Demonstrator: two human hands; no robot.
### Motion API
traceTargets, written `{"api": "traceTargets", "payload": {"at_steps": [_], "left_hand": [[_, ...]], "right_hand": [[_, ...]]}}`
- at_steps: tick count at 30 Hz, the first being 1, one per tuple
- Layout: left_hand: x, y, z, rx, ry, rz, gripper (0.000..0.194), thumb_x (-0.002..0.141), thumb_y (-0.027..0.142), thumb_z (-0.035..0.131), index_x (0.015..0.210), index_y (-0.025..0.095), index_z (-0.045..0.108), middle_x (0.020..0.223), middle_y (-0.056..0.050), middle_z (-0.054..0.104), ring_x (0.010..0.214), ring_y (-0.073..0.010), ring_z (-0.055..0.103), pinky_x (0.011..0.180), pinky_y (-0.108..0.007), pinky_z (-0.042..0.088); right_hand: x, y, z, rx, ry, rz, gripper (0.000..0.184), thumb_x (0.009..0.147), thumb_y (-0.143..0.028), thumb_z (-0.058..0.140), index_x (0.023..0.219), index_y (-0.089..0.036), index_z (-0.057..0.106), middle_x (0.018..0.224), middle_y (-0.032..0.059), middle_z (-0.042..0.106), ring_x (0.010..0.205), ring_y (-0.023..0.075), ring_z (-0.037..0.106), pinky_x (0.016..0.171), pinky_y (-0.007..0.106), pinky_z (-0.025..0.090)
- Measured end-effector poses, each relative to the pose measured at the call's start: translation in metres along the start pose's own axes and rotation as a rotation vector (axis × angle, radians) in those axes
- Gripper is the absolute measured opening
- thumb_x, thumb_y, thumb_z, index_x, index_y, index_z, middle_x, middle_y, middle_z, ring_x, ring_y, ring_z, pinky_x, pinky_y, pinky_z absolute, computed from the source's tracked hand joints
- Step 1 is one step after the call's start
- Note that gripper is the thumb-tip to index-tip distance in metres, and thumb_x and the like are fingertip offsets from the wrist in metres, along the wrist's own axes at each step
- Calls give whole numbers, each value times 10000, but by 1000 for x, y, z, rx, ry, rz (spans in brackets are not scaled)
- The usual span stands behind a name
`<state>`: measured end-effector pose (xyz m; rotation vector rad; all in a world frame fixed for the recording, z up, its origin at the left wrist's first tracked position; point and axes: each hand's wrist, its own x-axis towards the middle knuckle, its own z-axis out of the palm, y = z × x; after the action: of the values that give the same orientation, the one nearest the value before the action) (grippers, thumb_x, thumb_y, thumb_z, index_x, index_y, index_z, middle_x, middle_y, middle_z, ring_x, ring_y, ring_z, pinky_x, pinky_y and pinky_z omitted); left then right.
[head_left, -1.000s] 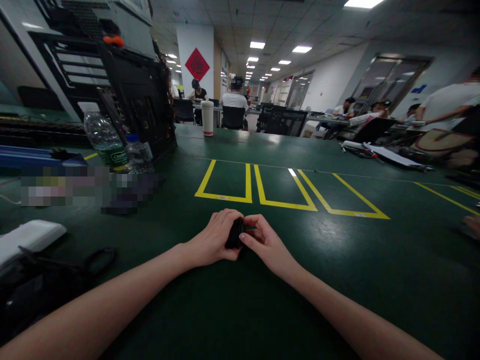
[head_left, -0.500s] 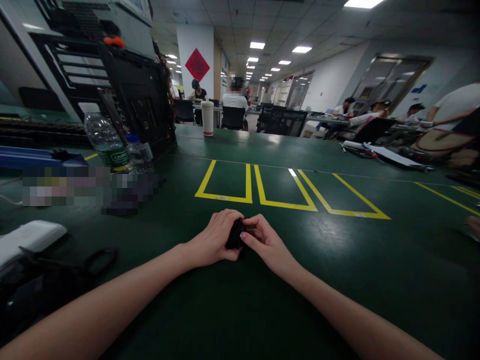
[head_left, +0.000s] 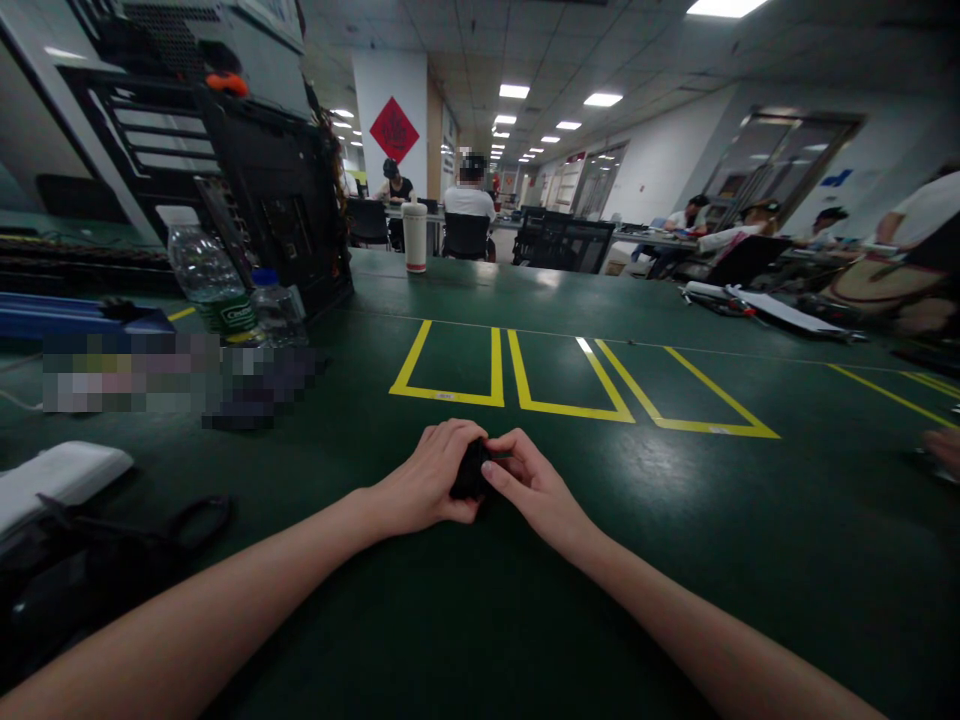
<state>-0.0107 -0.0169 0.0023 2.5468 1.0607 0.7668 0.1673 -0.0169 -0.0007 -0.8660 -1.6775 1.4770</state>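
Note:
A small black object [head_left: 469, 474], too dark to make out its kind, sits low over the green table [head_left: 480, 620]. My left hand [head_left: 435, 472] is wrapped round it from the left, thumb below and fingers over the top. At its right side the thumb and fingertips of my right hand [head_left: 529, 485] are drawn together in a pinch against it. What lies between those right fingertips is hidden. Just beyond my hands, yellow tape outlines [head_left: 574, 410] mark the tabletop.
On the left stand a large clear bottle [head_left: 206, 270], a blue-capped bottle [head_left: 276, 305] and a black computer case [head_left: 277, 190]. Nearer lie a white device [head_left: 64, 480] and black straps [head_left: 199, 525]. A white cup [head_left: 414, 238] stands at the back. Another person's hand [head_left: 943, 445] shows far right.
My hands and the black object keep nearly the same pose. At the far right, the other person's hand and upper body have shifted slightly.

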Motion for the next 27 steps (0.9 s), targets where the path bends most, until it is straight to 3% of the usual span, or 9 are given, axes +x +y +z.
{"api": "traceTargets", "payload": {"at_steps": [10, 15, 19, 27], "left_hand": [[1, 6, -8, -7, -50, -19, 572, 687, 204, 605, 1164, 198, 289, 1124, -89, 421, 1051, -251, 420, 892, -413, 350], [0, 1, -2, -8, 0, -11, 611, 646, 185, 619, 1158, 197, 286, 1111, -82, 415, 1039, -251, 416, 886, -410, 348], [0, -3, 3, -5, 10, -16, 627, 640, 191, 631, 1162, 198, 285, 1108, -80, 413, 1031, -248, 415, 884, -401, 346], [0, 4, -4, 3, -23, -20, 590, 666, 189, 619, 1157, 189, 292, 1106, -84, 416, 1036, -242, 411, 887, -388, 348]], "right_hand": [[1, -1, -1, -41, 17, 39, 196, 797, -258, 521, 982, -218, 471, 1023, 25, 523, 976, 174, 530, 844, 358, 457], [-2, 0, 0, -20, -27, -16, 207, 776, -207, 552, 959, -231, 459, 1040, 10, 513, 1026, 171, 507, 865, 351, 446], [-1, 3, 1, 4, 0, -43, 145, 798, -244, 521, 930, -227, 465, 958, 3, 524, 947, 159, 543, 810, 331, 466], [2, 2, -1, -23, 35, 45, 231, 782, -255, 543, 995, -220, 463, 1049, 30, 516, 989, 178, 528, 855, 360, 447]]}}
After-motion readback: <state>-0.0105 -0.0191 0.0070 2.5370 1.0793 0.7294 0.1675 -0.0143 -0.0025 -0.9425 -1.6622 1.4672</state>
